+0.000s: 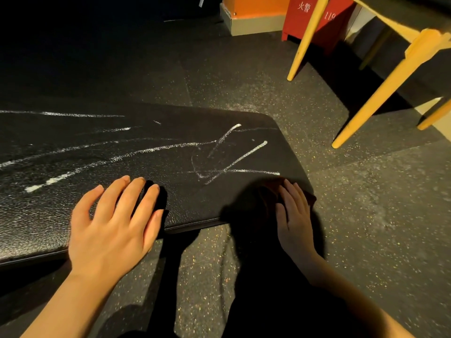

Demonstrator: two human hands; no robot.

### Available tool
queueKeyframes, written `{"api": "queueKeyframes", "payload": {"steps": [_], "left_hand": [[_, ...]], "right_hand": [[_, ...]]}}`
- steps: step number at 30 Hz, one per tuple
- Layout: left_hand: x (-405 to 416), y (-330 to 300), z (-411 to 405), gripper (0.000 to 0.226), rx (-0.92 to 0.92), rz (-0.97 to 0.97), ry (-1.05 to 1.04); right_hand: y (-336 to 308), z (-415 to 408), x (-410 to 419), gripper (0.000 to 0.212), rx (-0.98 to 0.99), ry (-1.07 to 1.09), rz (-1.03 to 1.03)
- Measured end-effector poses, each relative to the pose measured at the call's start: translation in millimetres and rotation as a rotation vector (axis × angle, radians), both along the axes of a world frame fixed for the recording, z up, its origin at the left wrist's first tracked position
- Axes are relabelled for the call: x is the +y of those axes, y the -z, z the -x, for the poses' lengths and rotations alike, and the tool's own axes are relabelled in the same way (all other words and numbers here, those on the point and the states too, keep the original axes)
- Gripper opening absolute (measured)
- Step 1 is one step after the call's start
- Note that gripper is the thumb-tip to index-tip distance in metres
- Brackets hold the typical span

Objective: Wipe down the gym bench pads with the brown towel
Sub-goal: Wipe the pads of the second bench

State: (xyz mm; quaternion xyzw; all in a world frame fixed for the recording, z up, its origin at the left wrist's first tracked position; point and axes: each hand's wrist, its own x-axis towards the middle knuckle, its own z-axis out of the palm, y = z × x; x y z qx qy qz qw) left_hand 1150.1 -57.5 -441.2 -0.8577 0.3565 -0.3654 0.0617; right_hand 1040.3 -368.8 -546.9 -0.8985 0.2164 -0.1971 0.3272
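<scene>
fingers (291,191) of right hand (294,215) flat, pressing brown towel (271,193), apparently bunched, at pad (170,132) near corner. left hand (109,223) spread flat, bracing surface. wiping under way; next, sweep across chalk marks (234,152).

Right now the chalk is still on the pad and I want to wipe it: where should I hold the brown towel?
Keep the right hand flat on top of the towel, pressing down from above. It lies bunched on the pad's near right corner, so a palm press probably spreads it best.
</scene>
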Motion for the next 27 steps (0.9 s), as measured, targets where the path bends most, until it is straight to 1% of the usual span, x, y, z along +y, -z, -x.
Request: {"api": "queueKeyframes", "payload": {"steps": [2, 5, 7, 10, 13, 15, 17, 20, 23, 25, 27], "left_hand": [[-1, 1, 0, 0.036, -0.005, -0.008, -0.005], [-2, 3, 0, 0.035, 0.002, 0.006, -0.008], [-2, 2, 0, 0.035, 0.008, 0.006, -0.006], [-2, -1, 2, 0.036, 0.033, 0.002, 0.020], [-1, -6, 6, 0.033, 0.074, 0.026, 0.069], [1, -10, 8, 0.031, 0.119, 0.066, 0.112], [6, -17, 10, 0.030, 0.151, 0.091, 0.144], [22, -29, 14, 0.026, 0.155, 0.119, 0.145], [44, -42, 20, 0.021, 0.155, 0.189, 0.108], [61, -50, 23, 0.019, 0.145, 0.218, 0.071], [83, -58, 26, 0.021, 0.135, 0.235, 0.011]], "right_hand": [[6, 3, -8, 0.053, 0.000, -0.048, 0.096], [9, 7, -11, 0.058, 0.046, -0.110, 0.248], [7, 9, -12, 0.061, 0.076, -0.131, 0.387], [-1, 12, -15, 0.064, 0.018, -0.271, 0.493], [-16, 1, -8, 0.053, -0.083, -0.452, 0.629], [-30, -10, 5, 0.043, -0.137, -0.537, 0.763], [-44, -21, 24, 0.034, -0.216, -0.611, 0.849], [-66, -40, 64, 0.026, -0.323, -0.741, 0.852], [-90, -61, 113, 0.030, -0.359, -0.890, 0.856], [-104, -76, 142, 0.029, -0.452, -0.965, 0.892], [-111, -93, 167, 0.034, -0.542, -1.056, 0.878]]}}
